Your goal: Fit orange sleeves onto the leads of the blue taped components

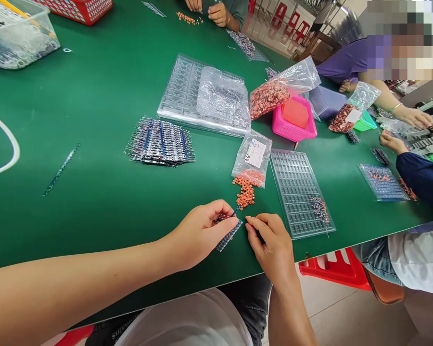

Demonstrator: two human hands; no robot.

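Note:
My left hand (202, 235) is closed on a short strip of small wire-leaded parts (231, 236), pinched under the thumb near the front of the table. Just to its right, my right hand (272, 242) has thumb and index finger pressed together; anything between them is too small to make out. Loose orange ring-like pieces (246, 193) spill from a labelled clear bag (252, 156) beyond my hands. Right of these lies a clear ribbed tray (292, 185), with a small heap of wired parts bearing orange pieces (319, 209) near its front corner.
A stack of wire-leaded strips (160, 142) lies left of the bag. Behind are a large clear tray (182, 91), a bag of copper-coloured pieces (269, 96) and a pink basket (295, 127). A clear bin (21, 43) stands far left. Co-workers' hands (219, 14) work around the table.

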